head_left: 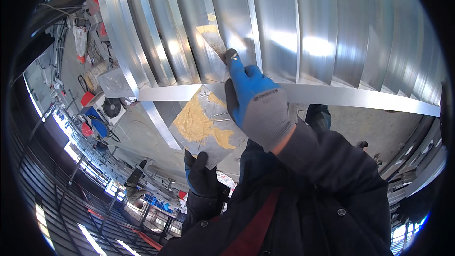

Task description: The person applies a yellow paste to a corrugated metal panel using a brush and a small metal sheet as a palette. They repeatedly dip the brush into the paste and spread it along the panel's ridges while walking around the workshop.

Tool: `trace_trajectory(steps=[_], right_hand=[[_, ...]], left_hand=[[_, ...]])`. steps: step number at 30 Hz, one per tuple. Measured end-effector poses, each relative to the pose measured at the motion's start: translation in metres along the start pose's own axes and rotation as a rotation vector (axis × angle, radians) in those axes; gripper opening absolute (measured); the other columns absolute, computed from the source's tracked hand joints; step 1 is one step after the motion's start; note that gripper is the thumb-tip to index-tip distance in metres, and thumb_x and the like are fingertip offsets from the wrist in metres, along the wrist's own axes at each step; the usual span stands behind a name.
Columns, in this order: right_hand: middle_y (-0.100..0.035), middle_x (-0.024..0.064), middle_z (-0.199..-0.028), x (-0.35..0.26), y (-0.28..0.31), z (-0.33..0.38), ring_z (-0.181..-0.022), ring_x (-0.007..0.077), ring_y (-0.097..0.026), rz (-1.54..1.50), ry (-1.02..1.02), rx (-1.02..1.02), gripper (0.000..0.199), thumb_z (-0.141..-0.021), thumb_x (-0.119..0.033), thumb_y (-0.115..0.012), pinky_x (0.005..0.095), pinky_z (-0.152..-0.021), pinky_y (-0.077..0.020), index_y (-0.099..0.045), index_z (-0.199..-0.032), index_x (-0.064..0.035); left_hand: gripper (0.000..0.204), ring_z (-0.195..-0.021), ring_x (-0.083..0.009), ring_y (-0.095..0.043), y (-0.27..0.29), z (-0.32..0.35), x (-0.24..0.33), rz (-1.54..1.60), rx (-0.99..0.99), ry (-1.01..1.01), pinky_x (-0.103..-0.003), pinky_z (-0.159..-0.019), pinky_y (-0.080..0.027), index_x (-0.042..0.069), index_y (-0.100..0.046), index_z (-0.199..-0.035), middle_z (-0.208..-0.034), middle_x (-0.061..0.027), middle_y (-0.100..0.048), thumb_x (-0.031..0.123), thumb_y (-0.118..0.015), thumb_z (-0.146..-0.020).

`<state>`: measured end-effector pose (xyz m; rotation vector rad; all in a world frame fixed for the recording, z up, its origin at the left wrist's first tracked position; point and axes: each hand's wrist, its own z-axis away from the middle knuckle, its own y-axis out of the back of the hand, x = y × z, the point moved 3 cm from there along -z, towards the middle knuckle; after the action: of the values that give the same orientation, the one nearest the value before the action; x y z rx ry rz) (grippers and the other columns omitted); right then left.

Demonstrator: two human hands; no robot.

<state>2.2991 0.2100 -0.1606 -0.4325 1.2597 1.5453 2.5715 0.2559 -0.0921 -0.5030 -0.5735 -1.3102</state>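
Note:
My right hand, in a blue and grey glove, grips a putty knife whose blade presses flat against a seam of a shiny ribbed metal panel. Yellowish filler smears the blade and the seam above it. My left hand, in a dark blue glove, holds up a flat square metal plate by its lower corner. A thick patch of yellow putty covers much of that plate. The plate sits just below the panel's lower edge, close to my right wrist.
The metal panel's lower rim runs across the view. Far below lies a workshop floor with a white fan unit, red and blue boxes, railings and another person standing down there.

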Motion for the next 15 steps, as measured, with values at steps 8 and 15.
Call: trace_trajectory(steps=[8, 15], right_hand=[[-0.068, 0.0239, -0.109, 0.003, 0.028, 0.026, -0.086, 0.0425, -0.075, -0.021, -0.007, 0.029, 0.064, -0.104, -0.012, -0.072, 0.0517, -0.072, -0.0594, -0.049, -0.163, -0.001], [-0.071, 0.0232, -0.108, 0.009, 0.03, 0.029, -0.082, 0.0422, -0.076, -0.128, -0.002, 0.046, 0.063, -0.107, -0.019, -0.066, 0.0521, -0.071, -0.0604, -0.047, -0.164, -0.0006]], left_hand=[[0.068, -0.144, -0.0341, -0.061, 0.0, 0.003, 0.0, -0.184, 0.025, -0.022, -0.05, -0.122, -0.051, 0.005, -0.046, -0.166, -0.157, -0.017, -0.06, -0.004, -0.061, -0.1], [0.067, -0.141, -0.0339, -0.063, 0.003, 0.007, 0.002, -0.147, 0.032, -0.015, -0.048, -0.121, -0.053, 0.005, -0.047, -0.165, -0.155, -0.0167, -0.062, -0.004, -0.059, -0.1]])
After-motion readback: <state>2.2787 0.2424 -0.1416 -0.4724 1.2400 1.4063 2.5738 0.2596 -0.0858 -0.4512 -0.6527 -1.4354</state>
